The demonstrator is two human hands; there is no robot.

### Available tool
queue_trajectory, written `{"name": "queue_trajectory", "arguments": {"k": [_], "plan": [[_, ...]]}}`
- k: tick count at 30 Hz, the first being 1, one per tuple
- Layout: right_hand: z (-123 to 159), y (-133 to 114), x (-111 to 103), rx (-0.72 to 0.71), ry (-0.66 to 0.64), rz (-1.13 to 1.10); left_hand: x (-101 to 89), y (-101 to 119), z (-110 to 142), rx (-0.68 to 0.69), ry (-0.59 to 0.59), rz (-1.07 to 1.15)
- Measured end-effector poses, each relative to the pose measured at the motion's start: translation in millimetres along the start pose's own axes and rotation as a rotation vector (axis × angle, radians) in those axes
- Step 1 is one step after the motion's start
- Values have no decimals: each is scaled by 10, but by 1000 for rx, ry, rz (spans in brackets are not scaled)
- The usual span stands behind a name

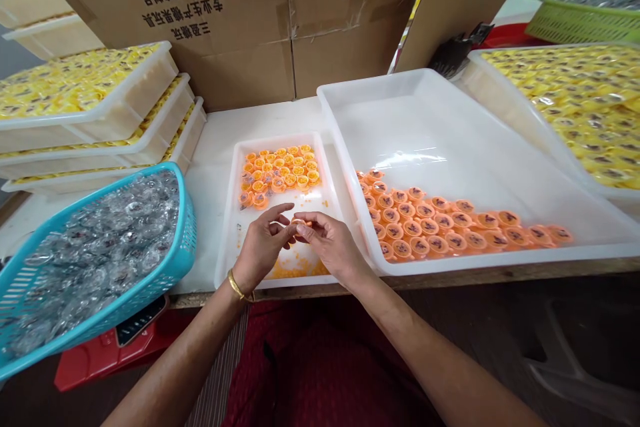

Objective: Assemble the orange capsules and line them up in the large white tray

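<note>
My left hand (267,240), a gold bangle at its wrist, meets my right hand (327,240) above a small white tray (226,213). Between their fingertips is a small orange cup (299,221), mostly covered by the fingers. The left thumb presses on it while the left index finger is raised; the right thumb and fingers pinch its other side. Open orange cups (280,167) with small orange pieces in them fill the tray's far half. Loose orange pieces (295,267) lie in its near half, partly behind my hands.
To the right, a large white tray (390,113) holds rows of covered orange cups (425,227). A blue basket (186,233) of clear plastic pieces (110,247) stands left. Stacked trays (90,127) of yellow items and a cardboard box (240,47) stand behind; another yellow-filled tray (565,140) is far right.
</note>
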State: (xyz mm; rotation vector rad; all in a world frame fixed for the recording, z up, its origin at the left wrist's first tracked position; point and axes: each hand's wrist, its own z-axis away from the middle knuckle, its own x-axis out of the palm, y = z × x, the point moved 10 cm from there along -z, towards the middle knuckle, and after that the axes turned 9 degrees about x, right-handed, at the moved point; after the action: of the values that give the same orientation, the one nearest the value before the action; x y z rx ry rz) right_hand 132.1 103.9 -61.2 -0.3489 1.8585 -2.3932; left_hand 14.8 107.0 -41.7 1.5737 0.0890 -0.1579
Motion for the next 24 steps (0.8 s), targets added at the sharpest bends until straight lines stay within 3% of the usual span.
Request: {"name": "queue_trajectory", "arguments": {"k": [5, 11, 14, 16, 18, 20, 22, 24], "plan": [[-3, 4, -32, 16, -3, -170, 119, 24, 45, -35, -79, -5], [30, 13, -7, 44, -12, -310, 77, 169, 94, 87, 34, -124], [116, -86, 22, 54, -49, -307, 72, 163, 127, 12, 20, -85], [151, -238, -107, 52, -49, -231, 64, 166, 149, -44, -25, -1], [126, -462, -516, 19, 67, -88, 8, 189, 162, -57, -50, 83], [59, -704, -1187, -21, 317, 109, -107, 166, 168, -59, -29, 103], [-51, -829, -1843, 38, 540, 378, -229, 68, 178, -83, 12, 62], [-226, -789, -2280, 162, 607, 602, -286, -53, 193, -114, 28, 21]]}}
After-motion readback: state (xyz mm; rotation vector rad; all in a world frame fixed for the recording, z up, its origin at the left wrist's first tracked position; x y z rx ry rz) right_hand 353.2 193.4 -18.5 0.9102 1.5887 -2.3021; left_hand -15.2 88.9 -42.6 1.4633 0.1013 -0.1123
